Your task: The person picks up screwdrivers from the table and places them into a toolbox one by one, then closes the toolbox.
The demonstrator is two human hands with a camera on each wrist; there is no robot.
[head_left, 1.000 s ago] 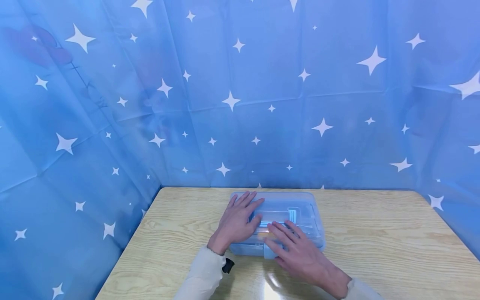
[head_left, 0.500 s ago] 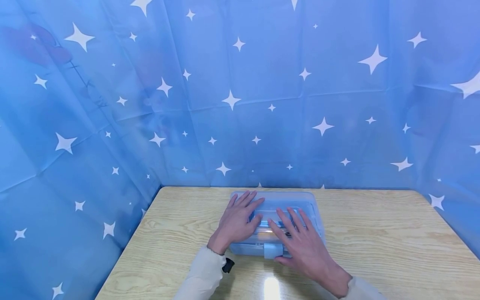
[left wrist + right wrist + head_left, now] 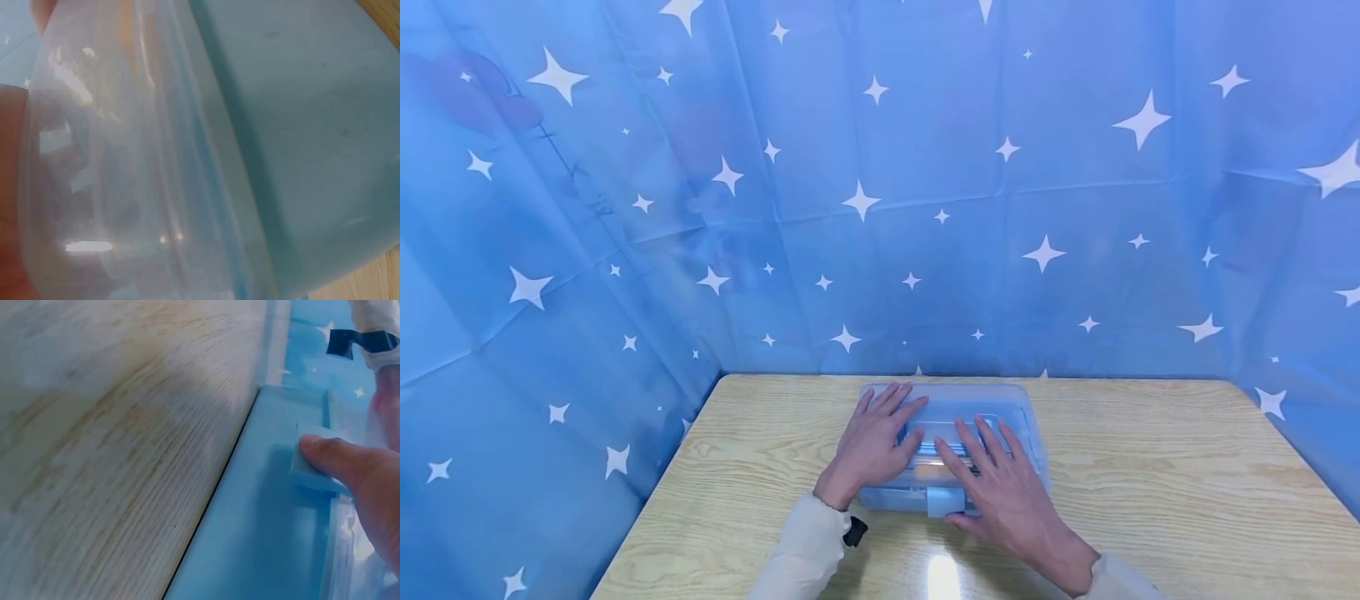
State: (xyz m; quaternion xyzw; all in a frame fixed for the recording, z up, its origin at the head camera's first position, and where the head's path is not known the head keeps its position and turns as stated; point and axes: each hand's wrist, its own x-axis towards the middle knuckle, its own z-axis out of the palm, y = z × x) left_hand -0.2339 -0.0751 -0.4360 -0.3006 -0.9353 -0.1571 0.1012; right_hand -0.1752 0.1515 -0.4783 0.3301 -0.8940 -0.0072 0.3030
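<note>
A translucent blue plastic storage box [image 3: 955, 395] with a lid sits on the table, its lid down. My left hand [image 3: 872, 450] rests with fingers spread on the left part of the lid. On the right part lies my right hand [image 3: 1011, 500], fingers straight and spread. Its thumb [image 3: 340, 459] touches the pale blue latch [image 3: 315, 478] at the box's front, as the right wrist view shows. Through the clear lid [image 3: 69, 181] in the left wrist view, an orange patch and other contents look blurred. The right fingers hide part of the lid.
The light wood-grain table [image 3: 760, 475] carries the box near its far edge. Behind and to the left hangs a blue curtain [image 3: 925, 150] with white stars. A black strap [image 3: 855, 532] sits at my left wrist.
My right hand's fingers have straightened and spread farther over the lid, while its thumb has come to the front latch. The left hand and the box have stayed in place.
</note>
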